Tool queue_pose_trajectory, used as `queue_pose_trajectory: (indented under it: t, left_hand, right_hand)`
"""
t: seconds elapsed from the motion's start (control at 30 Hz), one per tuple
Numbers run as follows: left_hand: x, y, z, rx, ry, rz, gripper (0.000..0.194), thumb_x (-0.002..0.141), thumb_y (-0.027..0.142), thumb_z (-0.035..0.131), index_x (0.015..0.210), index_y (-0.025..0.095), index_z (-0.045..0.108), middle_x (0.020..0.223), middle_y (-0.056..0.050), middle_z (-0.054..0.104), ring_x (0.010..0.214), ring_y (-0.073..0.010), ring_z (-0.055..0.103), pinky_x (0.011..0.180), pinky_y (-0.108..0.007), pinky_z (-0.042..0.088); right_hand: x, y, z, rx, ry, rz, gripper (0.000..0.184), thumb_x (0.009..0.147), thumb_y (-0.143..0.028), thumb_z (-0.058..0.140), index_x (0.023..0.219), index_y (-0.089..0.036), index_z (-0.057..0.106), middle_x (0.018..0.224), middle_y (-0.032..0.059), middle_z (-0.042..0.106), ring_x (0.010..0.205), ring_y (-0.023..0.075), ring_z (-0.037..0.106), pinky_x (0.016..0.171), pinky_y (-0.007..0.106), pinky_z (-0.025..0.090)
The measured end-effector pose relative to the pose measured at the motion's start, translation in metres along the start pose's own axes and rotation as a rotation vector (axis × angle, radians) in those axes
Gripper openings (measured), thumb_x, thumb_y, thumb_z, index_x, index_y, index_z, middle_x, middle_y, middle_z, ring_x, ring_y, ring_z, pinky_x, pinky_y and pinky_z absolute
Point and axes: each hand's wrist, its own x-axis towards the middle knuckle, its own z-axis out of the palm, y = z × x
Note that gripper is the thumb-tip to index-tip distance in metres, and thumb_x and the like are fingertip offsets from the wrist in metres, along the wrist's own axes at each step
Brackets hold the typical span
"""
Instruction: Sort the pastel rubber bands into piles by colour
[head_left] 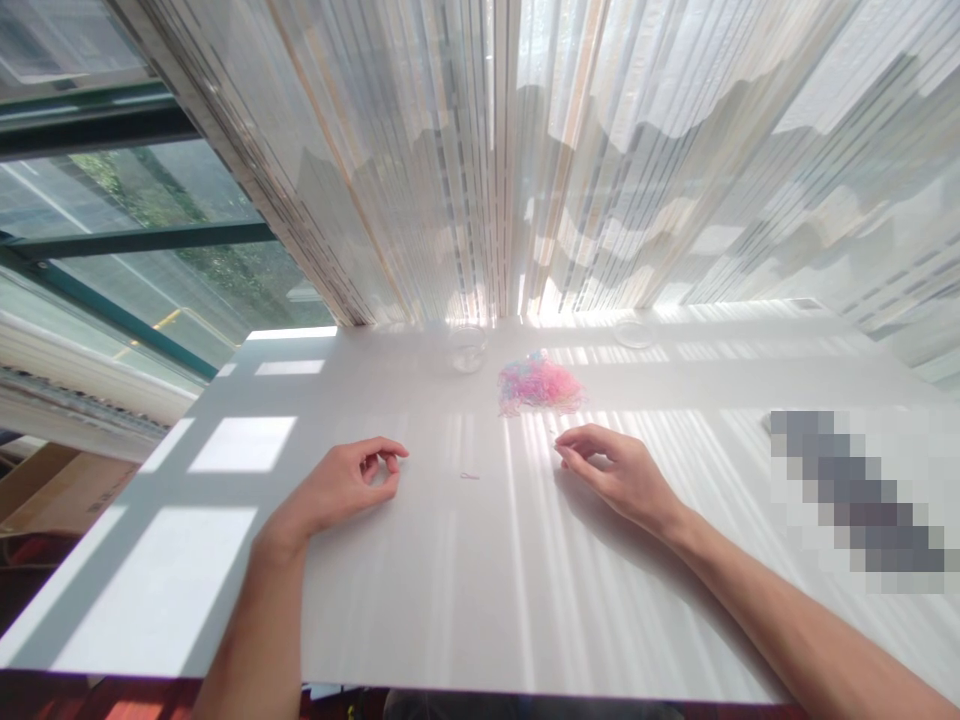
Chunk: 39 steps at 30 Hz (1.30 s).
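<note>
A heap of tiny pink, white and bluish elastic bands lies on the white table. One thin purplish band lies by itself between my hands. My left hand rests on the tabletop left of that band, fingers loosely curled, a gap between thumb and forefinger and nothing visible in it. Just below the heap, my right hand has its thumb and forefinger brought together in a pinch. A tiny pale speck shows by those fingertips, too small to name.
Behind the heap, a clear round dish stands on the table. A clear round lid or dish lies farther right. A pixelated dark object is at the right. Striped curtains hang along the back edge; a cardboard box sits at left.
</note>
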Motion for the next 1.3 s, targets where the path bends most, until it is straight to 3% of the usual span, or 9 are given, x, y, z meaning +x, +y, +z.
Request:
queue_pose_trajectory:
  t: [0.13, 0.5, 0.7, 0.8, 0.9, 1.03, 1.13, 1.3]
  left_hand:
    - [0.0, -0.002, -0.001, -0.023, -0.034, 0.026, 0.033, 0.072, 0.029, 0.065, 0.103, 0.02, 0.075, 0.088, -0.002, 0.071, 0.059, -0.0109, 0.048, 0.06, -0.022, 0.048]
    - [-0.001, -0.001, 0.0, -0.005, -0.006, 0.068, 0.03, 0.074, 0.027, 0.065, 0.102, 0.022, 0.074, 0.08, 0.0, 0.069, 0.06, -0.0114, 0.051, 0.06, -0.022, 0.048]
    - [-0.001, 0.004, -0.003, 0.042, 0.176, 0.099, 0.022, 0.082, 0.034, 0.062, 0.095, 0.021, 0.074, 0.059, 0.006, 0.047, 0.054, -0.0113, 0.045, 0.056, -0.021, 0.043]
    - [-0.006, 0.028, 0.009, -0.003, 0.224, 0.201, 0.02, 0.086, 0.034, 0.061, 0.093, 0.02, 0.073, 0.061, 0.004, 0.054, 0.056, -0.0114, 0.049, 0.058, -0.022, 0.045]
    - [-0.014, 0.062, 0.035, -0.053, 0.219, 0.334, 0.017, 0.092, 0.032, 0.06, 0.092, 0.021, 0.073, 0.079, 0.0, 0.071, 0.061, -0.0107, 0.056, 0.063, -0.022, 0.049]
    - [-0.023, 0.098, 0.071, -0.05, 0.156, 0.419, 0.025, 0.091, 0.035, 0.068, 0.113, 0.025, 0.072, 0.094, -0.001, 0.078, 0.063, -0.0119, 0.06, 0.068, -0.026, 0.053]
    - [-0.023, 0.108, 0.086, -0.061, 0.188, 0.421, 0.023, 0.092, 0.036, 0.066, 0.111, 0.025, 0.074, 0.096, -0.002, 0.079, 0.062, -0.0129, 0.061, 0.068, -0.028, 0.054]
    - [-0.023, 0.108, 0.09, -0.137, 0.144, 0.444, 0.021, 0.096, 0.034, 0.06, 0.097, 0.024, 0.078, 0.087, -0.002, 0.08, 0.062, -0.0135, 0.062, 0.064, -0.026, 0.053]
  right_hand:
    - [-0.001, 0.002, 0.0, 0.005, -0.011, 0.0, 0.018, 0.092, -0.036, 0.061, 0.095, -0.022, 0.072, 0.087, 0.0041, 0.076, 0.075, 0.0204, 0.075, 0.07, 0.033, 0.061]
    - [0.0, 0.002, 0.001, 0.005, -0.014, 0.001, 0.019, 0.092, -0.037, 0.061, 0.094, -0.022, 0.073, 0.087, 0.0047, 0.077, 0.076, 0.0212, 0.074, 0.07, 0.035, 0.062]
    - [-0.001, 0.001, 0.0, 0.016, 0.003, -0.013, 0.017, 0.091, -0.036, 0.062, 0.094, -0.023, 0.073, 0.087, 0.0041, 0.077, 0.077, 0.0207, 0.073, 0.071, 0.034, 0.061]
    - [-0.003, -0.004, 0.0, 0.057, -0.029, -0.001, 0.019, 0.091, -0.039, 0.064, 0.092, -0.023, 0.074, 0.09, 0.0052, 0.077, 0.08, 0.0212, 0.074, 0.072, 0.035, 0.061]
    - [-0.006, -0.012, 0.003, 0.154, -0.109, 0.055, 0.023, 0.091, -0.043, 0.066, 0.09, -0.022, 0.074, 0.09, 0.0068, 0.078, 0.08, 0.0224, 0.075, 0.074, 0.036, 0.062]
    - [-0.012, -0.02, 0.01, 0.283, -0.218, 0.089, 0.025, 0.091, -0.045, 0.067, 0.091, -0.02, 0.074, 0.09, 0.007, 0.078, 0.081, 0.0227, 0.077, 0.077, 0.036, 0.062]
    - [-0.015, -0.022, 0.012, 0.346, -0.249, 0.085, 0.027, 0.089, -0.046, 0.07, 0.092, -0.02, 0.075, 0.091, 0.0065, 0.078, 0.083, 0.0225, 0.077, 0.078, 0.036, 0.062]
    - [-0.016, -0.023, 0.01, 0.37, -0.265, 0.066, 0.029, 0.089, -0.048, 0.071, 0.09, -0.02, 0.076, 0.089, 0.0066, 0.077, 0.081, 0.0219, 0.077, 0.076, 0.034, 0.062]
